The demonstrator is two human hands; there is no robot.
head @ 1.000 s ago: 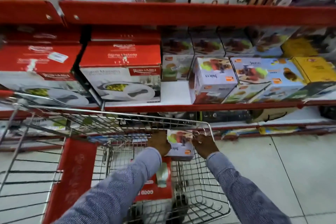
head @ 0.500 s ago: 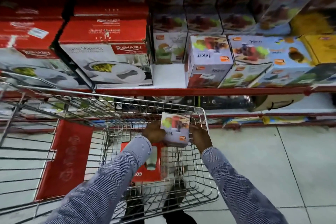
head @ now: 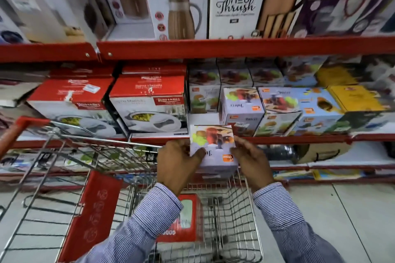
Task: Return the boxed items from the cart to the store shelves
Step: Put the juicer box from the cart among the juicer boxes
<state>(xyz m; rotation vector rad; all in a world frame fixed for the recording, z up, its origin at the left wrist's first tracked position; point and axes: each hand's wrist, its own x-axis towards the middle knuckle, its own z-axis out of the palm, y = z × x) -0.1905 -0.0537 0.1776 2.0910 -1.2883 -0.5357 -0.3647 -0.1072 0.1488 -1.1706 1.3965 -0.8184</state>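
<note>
A small white juicer box [head: 213, 147] with fruit pictures is held above the wire cart [head: 252, 220], level with the red edge of the middle shelf [head: 299, 139]. My left hand [head: 178, 163] grips its left side and my right hand [head: 253, 161] presses its right side. Behind the box the shelf shows a bare white gap [head: 203, 118] between a red-and-white casserole box [head: 149, 107] and a matching juicer box [head: 242, 109]. A red box [head: 181, 218] lies in the bottom of the cart, partly hidden by my left sleeve.
The top shelf carries tall jug boxes [head: 177, 2] and a white Thrush box [head: 235, 6]. Blue and yellow boxes [head: 320, 109] fill the right of the middle shelf. The cart's red handle [head: 12, 134] is at left, a red panel [head: 92, 215] inside it. Tiled floor [head: 342, 209] lies to the right.
Both hands have lifted the juicer box out of the cart and up to the middle shelf edge. The view has tilted up, showing the top shelf.
</note>
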